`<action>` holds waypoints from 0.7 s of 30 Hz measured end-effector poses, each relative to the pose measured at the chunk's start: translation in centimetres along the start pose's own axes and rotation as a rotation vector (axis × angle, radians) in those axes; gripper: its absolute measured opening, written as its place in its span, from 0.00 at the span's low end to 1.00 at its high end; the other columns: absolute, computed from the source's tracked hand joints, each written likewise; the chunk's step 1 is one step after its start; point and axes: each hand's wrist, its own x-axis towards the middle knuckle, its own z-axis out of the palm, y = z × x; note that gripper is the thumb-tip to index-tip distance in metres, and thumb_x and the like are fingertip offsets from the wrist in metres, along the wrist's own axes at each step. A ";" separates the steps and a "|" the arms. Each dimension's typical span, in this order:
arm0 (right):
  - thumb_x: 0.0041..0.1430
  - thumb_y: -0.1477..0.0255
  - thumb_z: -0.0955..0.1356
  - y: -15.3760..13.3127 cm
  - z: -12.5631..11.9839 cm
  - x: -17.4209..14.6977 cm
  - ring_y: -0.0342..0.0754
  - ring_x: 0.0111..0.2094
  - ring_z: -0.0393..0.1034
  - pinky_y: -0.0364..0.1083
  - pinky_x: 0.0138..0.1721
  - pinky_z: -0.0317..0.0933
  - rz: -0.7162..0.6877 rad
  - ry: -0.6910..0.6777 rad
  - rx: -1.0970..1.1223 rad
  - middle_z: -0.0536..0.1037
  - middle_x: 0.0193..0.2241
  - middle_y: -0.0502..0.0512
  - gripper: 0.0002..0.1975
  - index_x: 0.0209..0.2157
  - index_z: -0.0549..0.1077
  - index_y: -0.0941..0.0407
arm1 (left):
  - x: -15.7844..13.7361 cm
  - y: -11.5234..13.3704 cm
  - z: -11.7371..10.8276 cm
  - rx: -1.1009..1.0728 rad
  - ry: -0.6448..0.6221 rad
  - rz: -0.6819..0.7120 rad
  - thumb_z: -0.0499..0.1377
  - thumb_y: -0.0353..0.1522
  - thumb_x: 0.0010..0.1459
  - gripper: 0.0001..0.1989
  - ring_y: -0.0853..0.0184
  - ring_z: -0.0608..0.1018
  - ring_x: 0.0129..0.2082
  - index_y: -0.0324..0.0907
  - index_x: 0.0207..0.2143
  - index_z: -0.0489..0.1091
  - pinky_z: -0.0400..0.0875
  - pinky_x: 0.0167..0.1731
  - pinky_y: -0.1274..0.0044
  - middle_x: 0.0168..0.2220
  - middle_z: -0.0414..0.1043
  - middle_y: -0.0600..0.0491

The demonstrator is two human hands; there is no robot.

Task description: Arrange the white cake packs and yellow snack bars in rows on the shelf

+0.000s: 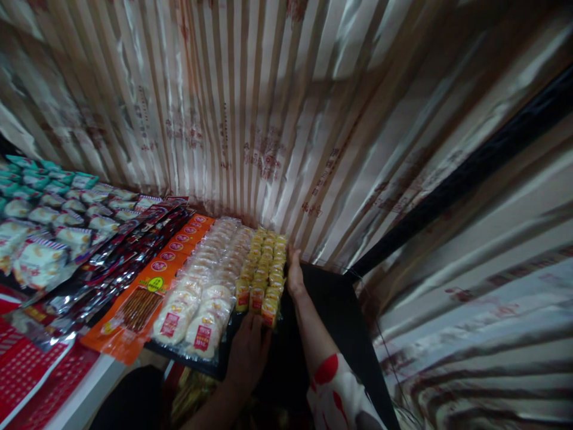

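Observation:
Yellow-wrapped snack packets (262,272) stand in narrow rows on a black shelf surface (333,334). My right hand (295,272) lies along their right side with its fingers stretched out, open. At the near end of the same rows is my left hand (250,346), its fingertips against the front packets and its fingers somewhat apart. Dim light hides part of its grip. Just left of the yellow rows lie two rows of clear-wrapped round white crackers (212,298) with red labels.
Farther left lie orange snack bags (138,304), dark shiny packs (120,263), and white and green packets (49,260). A red perforated basket (33,352) is at lower left. Pleated printed sheeting (250,119) hangs behind, with a black pole (447,185) slanting at right.

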 end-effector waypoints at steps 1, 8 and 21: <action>0.55 0.45 0.51 -0.1 -0.2 -0.4 0.48 0.59 0.53 0.53 0.59 0.48 -0.004 0.019 0.016 0.61 0.58 0.50 0.36 0.57 0.60 0.52 | 0.0 0.0 0.0 0.000 -0.002 0.000 0.52 0.26 0.55 0.04 0.65 0.73 0.34 0.43 0.33 0.62 0.71 0.34 0.73 0.34 0.68 0.51; 0.55 0.45 0.47 -0.7 1.2 -4.3 0.49 0.55 0.60 0.52 0.56 0.55 0.006 -0.050 0.043 0.65 0.55 0.50 0.37 0.58 0.59 0.50 | 0.0 -0.1 0.2 0.026 -0.003 -0.008 0.51 0.27 0.56 0.03 0.65 0.73 0.35 0.43 0.33 0.62 0.71 0.35 0.73 0.34 0.68 0.51; 0.58 0.51 0.54 -1.4 -0.4 -11.9 0.48 0.60 0.51 0.52 0.58 0.48 -0.139 0.255 0.047 0.61 0.58 0.56 0.32 0.54 0.64 0.57 | 0.2 0.1 -0.5 0.060 -0.010 0.033 0.53 0.28 0.55 0.01 0.65 0.72 0.35 0.41 0.30 0.62 0.69 0.37 0.75 0.32 0.67 0.51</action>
